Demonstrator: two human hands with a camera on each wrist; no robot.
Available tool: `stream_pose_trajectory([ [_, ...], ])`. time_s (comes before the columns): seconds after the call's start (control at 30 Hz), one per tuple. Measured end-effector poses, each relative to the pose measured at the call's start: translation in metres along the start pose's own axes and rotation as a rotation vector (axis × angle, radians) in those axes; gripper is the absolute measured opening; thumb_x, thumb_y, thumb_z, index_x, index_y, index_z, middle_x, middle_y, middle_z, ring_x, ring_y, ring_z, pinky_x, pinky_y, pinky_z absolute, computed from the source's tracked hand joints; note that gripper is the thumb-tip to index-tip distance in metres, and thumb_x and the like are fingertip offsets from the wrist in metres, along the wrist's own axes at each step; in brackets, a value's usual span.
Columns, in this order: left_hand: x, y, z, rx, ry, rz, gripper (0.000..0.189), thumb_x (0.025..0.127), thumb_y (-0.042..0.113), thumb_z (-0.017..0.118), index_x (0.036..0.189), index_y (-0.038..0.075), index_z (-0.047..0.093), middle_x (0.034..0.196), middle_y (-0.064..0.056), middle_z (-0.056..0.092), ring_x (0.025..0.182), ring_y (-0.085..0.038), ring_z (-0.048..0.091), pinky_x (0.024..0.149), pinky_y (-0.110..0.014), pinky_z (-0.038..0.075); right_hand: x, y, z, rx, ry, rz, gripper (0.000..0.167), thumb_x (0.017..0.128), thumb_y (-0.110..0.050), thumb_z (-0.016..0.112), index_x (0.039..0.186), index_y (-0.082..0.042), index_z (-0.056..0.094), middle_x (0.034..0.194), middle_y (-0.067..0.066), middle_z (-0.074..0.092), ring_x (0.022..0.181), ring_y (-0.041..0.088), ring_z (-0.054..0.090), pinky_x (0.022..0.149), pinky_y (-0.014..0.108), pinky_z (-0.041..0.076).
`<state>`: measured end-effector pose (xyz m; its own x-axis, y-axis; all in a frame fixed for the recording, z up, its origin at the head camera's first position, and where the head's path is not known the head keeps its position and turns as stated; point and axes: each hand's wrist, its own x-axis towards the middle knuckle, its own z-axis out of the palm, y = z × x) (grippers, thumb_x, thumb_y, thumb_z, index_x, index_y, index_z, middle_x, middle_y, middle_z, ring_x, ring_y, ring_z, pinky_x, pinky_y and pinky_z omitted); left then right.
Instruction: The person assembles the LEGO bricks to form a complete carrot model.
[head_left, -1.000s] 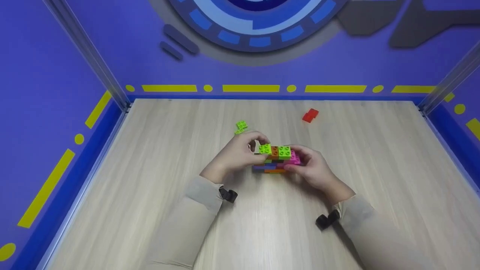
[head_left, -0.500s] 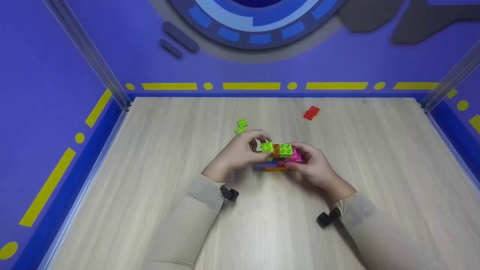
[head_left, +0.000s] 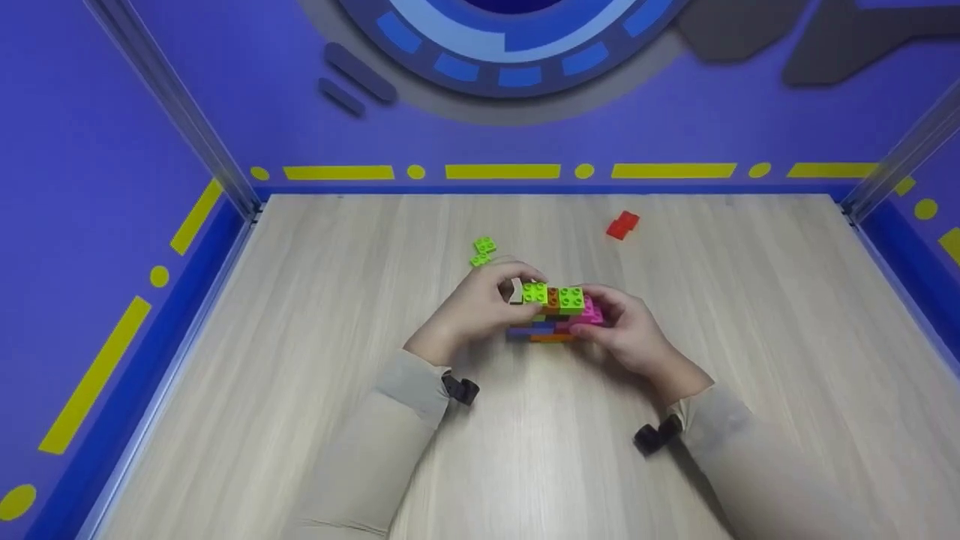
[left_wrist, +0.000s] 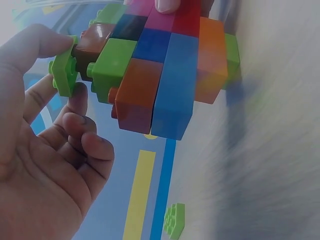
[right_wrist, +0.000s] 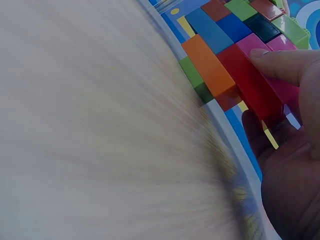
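A multicoloured block of stacked toy bricks (head_left: 551, 337) stands mid-table, with blue, orange, red, pink, brown and green pieces. My left hand (head_left: 478, 307) pinches a thin lime-green brick (head_left: 534, 292) between thumb and fingers at the stack's upper left. In the left wrist view this green brick (left_wrist: 63, 72) sits against the brown brick (left_wrist: 92, 47); whether it is pressed fully on cannot be told. My right hand (head_left: 631, 334) grips the stack's right end, its thumb lying on a pink brick (right_wrist: 250, 46) beside the red brick (right_wrist: 250, 82).
Two loose lime-green bricks (head_left: 484, 245) lie just beyond my left hand. Farther back to the right are red bricks (head_left: 622, 225) on the wooden table (head_left: 337, 300). Blue panels (head_left: 510, 142) wall the table at the back and both sides.
The green brick in my left hand has turned from a slant to line up with the top row. My right hand keeps its hold on the stack. The head view has shifted slightly.
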<state>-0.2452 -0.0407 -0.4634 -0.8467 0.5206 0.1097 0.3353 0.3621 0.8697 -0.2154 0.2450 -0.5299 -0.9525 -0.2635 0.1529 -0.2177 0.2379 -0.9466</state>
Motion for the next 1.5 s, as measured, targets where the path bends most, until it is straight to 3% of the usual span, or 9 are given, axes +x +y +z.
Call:
stream_pose_trajectory([
  [0.2,-0.0013,0.0007,-0.0001,-0.012,0.006,-0.019,0.028,0.097,0.025,0.087,0.125,0.024,0.083,0.124,0.005,0.07,0.111,-0.041,0.061,0.09,-0.035,0.047,-0.0001,0.0003,0.0005,-0.005,-0.005,0.005,0.058,0.096,0.002,0.086,0.151,-0.002,0.068,0.142,0.021,0.074,0.121,0.01,0.071,0.105,0.017,0.057],
  [0.37,-0.0009,-0.0014,0.0004,-0.05,0.009,-0.014,0.028,0.097,0.022,0.087,0.125,0.02,0.084,0.12,0.002,0.071,0.099,-0.031,0.056,0.085,-0.033,0.042,-0.0003,0.0011,0.0009,-0.008,-0.007,0.002,0.059,0.096,0.003,0.087,0.152,-0.001,0.067,0.142,0.022,0.074,0.12,0.009,0.071,0.104,0.016,0.057],
  [0.5,-0.0003,-0.0023,0.0015,-0.08,0.012,-0.004,0.031,0.096,0.018,0.087,0.126,0.016,0.084,0.118,0.001,0.071,0.103,-0.037,0.055,0.087,-0.032,0.041,-0.0009,0.0005,0.0006,-0.013,-0.008,0.003,0.06,0.096,0.002,0.087,0.152,-0.002,0.067,0.143,0.022,0.074,0.121,0.008,0.071,0.105,0.015,0.057],
  [0.73,-0.0027,-0.002,0.0011,-0.095,0.007,-0.016,0.032,0.097,0.017,0.086,0.129,0.017,0.083,0.115,0.002,0.071,0.09,-0.016,0.049,0.083,-0.032,0.04,-0.0009,-0.0005,0.0014,0.009,-0.006,-0.003,0.06,0.095,0.004,0.086,0.151,-0.001,0.068,0.144,0.024,0.073,0.123,0.007,0.072,0.106,0.017,0.058],
  [1.07,-0.0014,-0.0002,0.0011,-0.093,-0.001,-0.013,0.037,0.098,0.017,0.085,0.134,0.011,0.082,0.121,-0.003,0.074,0.104,-0.033,0.055,0.088,-0.031,0.042,-0.0012,-0.0017,0.0013,0.013,-0.007,-0.026,0.057,0.095,0.005,0.085,0.15,0.001,0.068,0.144,0.022,0.074,0.124,0.006,0.072,0.107,0.017,0.059],
  [1.23,-0.0012,0.0004,0.0004,-0.067,-0.015,0.002,0.039,0.101,0.018,0.085,0.138,0.007,0.08,0.128,-0.007,0.076,0.099,-0.028,0.054,0.085,-0.029,0.042,-0.002,-0.0018,0.0009,-0.004,0.0,-0.026,0.057,0.095,0.004,0.086,0.149,0.0,0.069,0.142,0.018,0.075,0.123,0.007,0.072,0.106,0.017,0.059],
  [1.5,-0.0027,0.0048,-0.0007,0.005,-0.03,0.001,0.036,0.105,0.022,0.083,0.14,0.016,0.081,0.127,-0.001,0.075,0.091,-0.014,0.052,0.081,-0.028,0.043,-0.0016,-0.0024,-0.0003,-0.016,-0.002,0.01,0.054,0.096,0.001,0.087,0.147,-0.005,0.071,0.14,0.017,0.076,0.122,0.012,0.072,0.104,0.018,0.059],
])
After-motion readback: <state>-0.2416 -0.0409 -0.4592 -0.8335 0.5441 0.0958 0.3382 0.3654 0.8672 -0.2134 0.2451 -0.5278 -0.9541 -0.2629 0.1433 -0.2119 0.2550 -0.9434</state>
